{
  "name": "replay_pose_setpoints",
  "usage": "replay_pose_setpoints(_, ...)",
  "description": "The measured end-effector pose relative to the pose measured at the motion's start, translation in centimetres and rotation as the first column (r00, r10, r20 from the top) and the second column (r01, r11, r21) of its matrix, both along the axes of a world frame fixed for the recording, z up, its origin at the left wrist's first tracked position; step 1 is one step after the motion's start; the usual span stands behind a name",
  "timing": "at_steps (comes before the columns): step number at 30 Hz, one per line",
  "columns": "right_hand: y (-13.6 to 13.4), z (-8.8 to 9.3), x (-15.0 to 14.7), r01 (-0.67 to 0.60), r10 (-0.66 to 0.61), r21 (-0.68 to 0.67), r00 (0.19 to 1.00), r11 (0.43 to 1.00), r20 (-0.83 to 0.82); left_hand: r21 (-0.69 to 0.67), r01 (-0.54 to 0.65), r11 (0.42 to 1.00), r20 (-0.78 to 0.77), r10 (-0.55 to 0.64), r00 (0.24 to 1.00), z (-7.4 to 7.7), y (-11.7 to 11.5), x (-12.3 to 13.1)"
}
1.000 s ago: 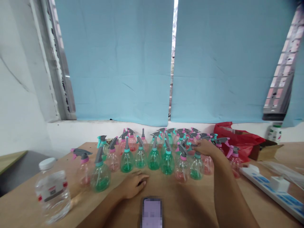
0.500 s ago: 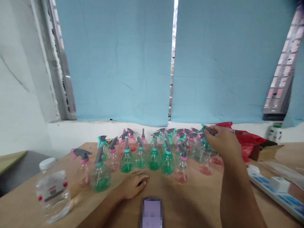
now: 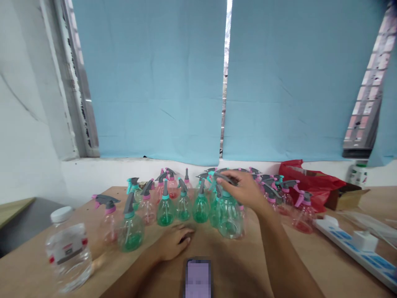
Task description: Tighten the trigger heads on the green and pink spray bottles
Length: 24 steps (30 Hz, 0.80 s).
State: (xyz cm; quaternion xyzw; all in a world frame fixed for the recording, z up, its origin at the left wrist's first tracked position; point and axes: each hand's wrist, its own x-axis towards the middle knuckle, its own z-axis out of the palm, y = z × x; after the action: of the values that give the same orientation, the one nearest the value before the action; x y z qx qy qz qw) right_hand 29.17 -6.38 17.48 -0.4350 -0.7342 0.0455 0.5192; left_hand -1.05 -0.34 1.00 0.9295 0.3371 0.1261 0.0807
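Note:
My right hand (image 3: 243, 188) grips a green-tinted spray bottle (image 3: 229, 217) by its grey trigger head. This bottle hangs in front of the other bottles and partly covers a pink one behind it. On the table, my left hand (image 3: 174, 243) rests with its fingers loosely stretched out and nothing in them. Beyond it stand several spray bottles with teal or pink collars, among them a green one (image 3: 166, 211) and another green one (image 3: 201, 209). To its left are a green spray bottle (image 3: 131, 234) and a pink spray bottle (image 3: 110, 225).
A clear water bottle (image 3: 70, 252) with a white cap stands at the front left. A phone (image 3: 198, 279) lies at the near edge. At right are a white power strip (image 3: 356, 248), a red plastic bag (image 3: 313, 182) and an opened cardboard box (image 3: 347, 196).
My right hand has moved left with the green spray bottle, from the right side of the group to its front middle. My left hand has stayed in place.

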Motion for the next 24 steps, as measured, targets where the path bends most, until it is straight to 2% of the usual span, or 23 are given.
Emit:
replay_pose_setpoints(4,2.2,-2.0,-1.4,-0.213,0.247,-0.188,0.951,0.959,0.186,0.016,0.013,1.0,0.024,-0.013,1.0,-0.1,0.0,0.1)
replay_pose_setpoints(8,4.1,-4.0,-2.4,-0.274,0.339,-0.298,0.921,0.914,0.192,0.026,0.018,0.999,0.011,-0.019,1.0,0.0,0.1,0.2)
replay_pose_setpoints(11,5.2,-5.2,-3.2,-0.316,0.365,-0.315,0.924,0.895,0.112,0.014,0.02,1.0,0.003,-0.02,1.0,0.1,0.1,0.3)
replay_pose_setpoints(16,6.6,-7.7,-5.1,-0.363,0.357,-0.266,0.931,0.893,-0.074,0.025,0.031,0.999,0.02,-0.032,0.999,0.0,0.0,0.3)
replay_pose_setpoints(21,7.9,-10.6,-7.1,-0.455,0.401,-0.256,0.885,0.853,-0.237,0.019,0.031,0.999,0.029,-0.031,0.999,0.0,0.1,0.3)
replay_pose_setpoints(24,8.3,-11.8,-7.7,-0.494,0.412,-0.246,0.854,0.834,-0.318,0.011,0.027,1.0,0.013,-0.027,1.0,0.1,0.0,0.4)
